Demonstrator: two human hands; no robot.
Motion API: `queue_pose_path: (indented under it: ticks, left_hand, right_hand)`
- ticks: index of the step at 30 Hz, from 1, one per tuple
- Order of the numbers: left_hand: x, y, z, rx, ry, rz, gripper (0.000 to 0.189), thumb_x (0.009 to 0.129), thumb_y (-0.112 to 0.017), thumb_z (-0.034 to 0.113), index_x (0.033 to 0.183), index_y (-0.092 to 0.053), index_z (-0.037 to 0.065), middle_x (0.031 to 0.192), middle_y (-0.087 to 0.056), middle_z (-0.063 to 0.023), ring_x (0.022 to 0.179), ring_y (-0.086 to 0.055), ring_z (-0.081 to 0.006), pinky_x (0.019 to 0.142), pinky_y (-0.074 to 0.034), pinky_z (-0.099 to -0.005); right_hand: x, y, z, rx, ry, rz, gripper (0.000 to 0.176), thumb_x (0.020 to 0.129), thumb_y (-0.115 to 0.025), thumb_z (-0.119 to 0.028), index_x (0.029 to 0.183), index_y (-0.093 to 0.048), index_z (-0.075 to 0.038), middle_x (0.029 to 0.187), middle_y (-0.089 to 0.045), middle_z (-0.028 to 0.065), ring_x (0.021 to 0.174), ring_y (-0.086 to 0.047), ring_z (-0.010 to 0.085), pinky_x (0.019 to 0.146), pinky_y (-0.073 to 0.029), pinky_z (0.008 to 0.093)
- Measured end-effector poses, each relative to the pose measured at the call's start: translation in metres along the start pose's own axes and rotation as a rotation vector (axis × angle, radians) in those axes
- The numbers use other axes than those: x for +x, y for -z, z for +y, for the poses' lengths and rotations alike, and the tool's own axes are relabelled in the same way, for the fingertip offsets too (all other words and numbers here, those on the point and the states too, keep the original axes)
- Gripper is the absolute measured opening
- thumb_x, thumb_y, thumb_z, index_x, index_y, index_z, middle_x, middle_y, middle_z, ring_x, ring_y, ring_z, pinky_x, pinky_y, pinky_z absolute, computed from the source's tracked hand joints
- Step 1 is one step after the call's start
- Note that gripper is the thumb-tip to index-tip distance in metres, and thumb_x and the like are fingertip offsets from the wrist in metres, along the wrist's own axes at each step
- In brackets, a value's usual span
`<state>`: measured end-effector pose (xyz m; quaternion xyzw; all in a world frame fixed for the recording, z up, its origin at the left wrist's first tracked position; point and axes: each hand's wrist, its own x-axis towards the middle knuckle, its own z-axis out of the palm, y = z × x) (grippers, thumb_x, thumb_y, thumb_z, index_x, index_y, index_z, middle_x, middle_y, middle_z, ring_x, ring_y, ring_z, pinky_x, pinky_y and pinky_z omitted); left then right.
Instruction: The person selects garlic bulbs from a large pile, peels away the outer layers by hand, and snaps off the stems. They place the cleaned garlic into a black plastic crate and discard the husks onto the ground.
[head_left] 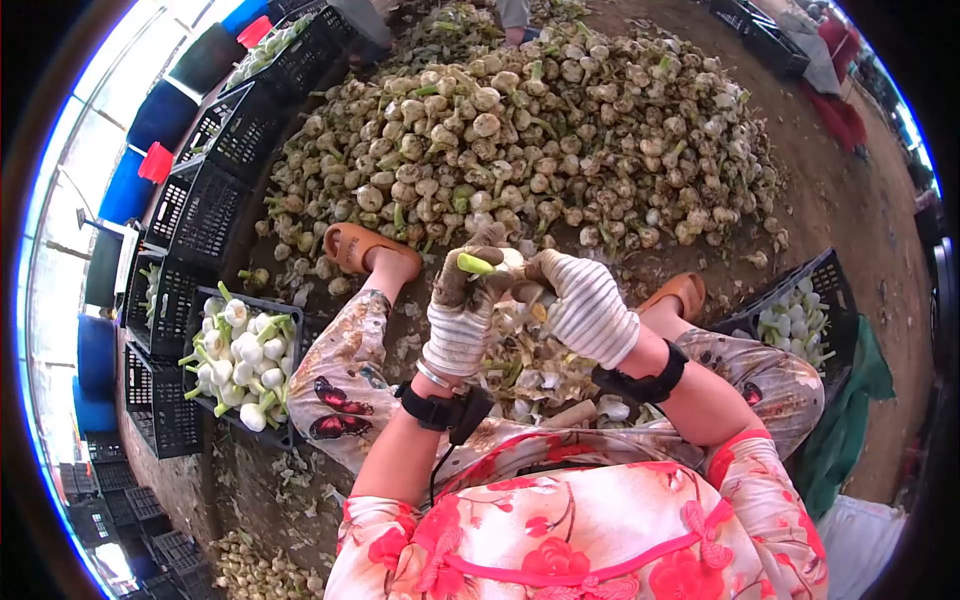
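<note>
Both hands wear striped white work gloves with dirty fingers and meet in front of my body. My left hand (462, 305) is closed around a garlic bulb, whose cut green stem (475, 264) points out to the left. A pale part of the garlic bulb (512, 258) shows between the two hands; the gloves hide the rest. My right hand (582, 305) presses its curled fingers against the bulb's right side. Loose garlic skins (525, 365) lie on the ground below, between my legs. Just beyond my hands rises a large heap of unpeeled garlic (520, 140).
A black crate (298, 345) of clean white garlic stands at my left, another crate (838, 285) with garlic at my right. Stacked black crates (205, 215) and blue barrels (95, 355) line the left side. A person's foot (520, 37) shows behind the heap.
</note>
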<state>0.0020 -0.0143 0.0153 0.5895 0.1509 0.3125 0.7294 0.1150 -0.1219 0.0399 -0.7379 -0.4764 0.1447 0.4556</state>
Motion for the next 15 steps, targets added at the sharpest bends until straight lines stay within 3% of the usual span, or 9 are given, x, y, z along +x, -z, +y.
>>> queue_pose_path:
  ticks: [2, 4, 6, 8, 9, 10, 12, 13, 15]
  left_hand:
    - [0.0, 0.005, 0.008, 0.046, 0.016, -0.017, 0.023, 0.083, -0.059, 0.012, 0.104, -0.053, 0.006, 0.099, -0.055, -0.0029, 0.09, -0.054, -0.0129, 0.078, -0.044, -0.0256]
    - [0.003, 0.009, 0.018, -0.032, 0.072, -0.045, 0.021, 0.082, -0.058, 0.005, 0.103, -0.053, 0.004, 0.101, -0.055, -0.0045, 0.091, -0.055, -0.0138, 0.08, -0.045, -0.026]
    - [0.005, 0.007, 0.023, -0.145, 0.052, -0.091, 0.026, 0.08, -0.063, 0.016, 0.102, -0.055, 0.004, 0.101, -0.055, -0.0031, 0.092, -0.055, -0.0145, 0.081, -0.046, -0.027]
    - [0.009, -0.001, 0.03, -0.279, 0.028, -0.082, 0.032, 0.078, -0.065, 0.023, 0.102, -0.055, 0.003, 0.1, -0.056, -0.0022, 0.092, -0.056, -0.0154, 0.081, -0.046, -0.0279]
    - [0.011, 0.007, 0.024, -0.458, 0.12, -0.093, 0.04, 0.076, -0.066, 0.029, 0.104, -0.055, 0.003, 0.101, -0.057, -0.0026, 0.094, -0.056, -0.0171, 0.082, -0.048, -0.029]
    - [0.014, 0.018, 0.007, -0.535, 0.221, -0.003, 0.036, 0.078, -0.063, 0.029, 0.104, -0.055, 0.005, 0.102, -0.058, -0.0039, 0.094, -0.057, -0.0178, 0.081, -0.05, -0.0302]
    - [0.024, 0.025, -0.006, -0.814, 0.362, 0.115, 0.032, 0.081, -0.059, 0.028, 0.104, -0.055, 0.006, 0.101, -0.06, -0.0051, 0.094, -0.058, -0.0178, 0.079, -0.051, -0.0313]
    - [0.03, 0.037, -0.025, -0.916, 0.457, 0.189, 0.04, 0.084, -0.055, 0.033, 0.111, -0.05, 0.006, 0.103, -0.058, -0.0113, 0.089, -0.058, -0.0274, 0.073, -0.053, -0.0411]
    - [0.034, 0.046, -0.037, -1.121, 0.494, 0.136, 0.043, 0.084, -0.054, 0.036, 0.115, -0.048, 0.008, 0.11, -0.055, -0.0131, 0.096, -0.055, -0.0297, 0.079, -0.049, -0.0441]
  right_hand:
    - [0.002, 0.007, -0.003, 0.162, -0.1, -0.038, 0.012, 0.076, -0.06, -0.011, 0.079, -0.055, -0.001, 0.06, -0.055, 0.0136, 0.051, -0.052, 0.0235, 0.049, -0.043, 0.0311]
    - [0.011, 0.01, 0.016, 0.269, -0.096, 0.112, 0.008, 0.077, -0.055, -0.008, 0.076, -0.055, 0.0, 0.058, -0.055, 0.014, 0.047, -0.052, 0.0237, 0.046, -0.043, 0.0292]
    - [0.022, 0.019, 0.061, -0.338, -0.162, 0.083, 0.013, 0.078, -0.053, -0.012, 0.081, -0.059, 0.0, 0.064, -0.059, 0.0163, 0.054, -0.057, 0.0265, 0.05, -0.046, 0.0336]
    - [0.024, 0.009, 0.077, -0.695, -0.483, -0.482, 0.021, 0.078, -0.053, -0.017, 0.089, -0.061, -0.001, 0.071, -0.061, 0.0188, 0.064, -0.061, 0.0305, 0.057, -0.047, 0.039]
    - [0.006, 0.013, 0.085, -0.409, -0.249, -0.489, 0.024, 0.078, -0.053, -0.019, 0.094, -0.061, -0.003, 0.076, -0.061, 0.0195, 0.071, -0.061, 0.0317, 0.063, -0.047, 0.0401]
    - [-0.004, 0.01, 0.093, -0.453, -0.218, -0.464, 0.023, 0.077, -0.055, -0.019, 0.093, -0.062, -0.005, 0.078, -0.062, 0.0184, 0.073, -0.061, 0.031, 0.065, -0.047, 0.0369]
    - [-0.001, 0.015, 0.071, -0.469, -0.352, -0.454, 0.024, 0.075, -0.058, -0.02, 0.095, -0.062, -0.006, 0.081, -0.063, 0.017, 0.075, -0.062, 0.0294, 0.068, -0.047, 0.036]
    - [-0.002, 0.013, 0.071, -0.278, -0.336, -0.402, 0.028, 0.074, -0.059, -0.022, 0.096, -0.061, -0.005, 0.081, -0.063, 0.0175, 0.076, -0.062, 0.0287, 0.069, -0.047, 0.0368]
    - [-0.006, 0.009, 0.086, 0.098, -0.301, -0.286, 0.035, 0.072, -0.062, -0.025, 0.099, -0.059, -0.003, 0.081, -0.063, 0.0185, 0.077, -0.063, 0.0273, 0.07, -0.047, 0.0384]
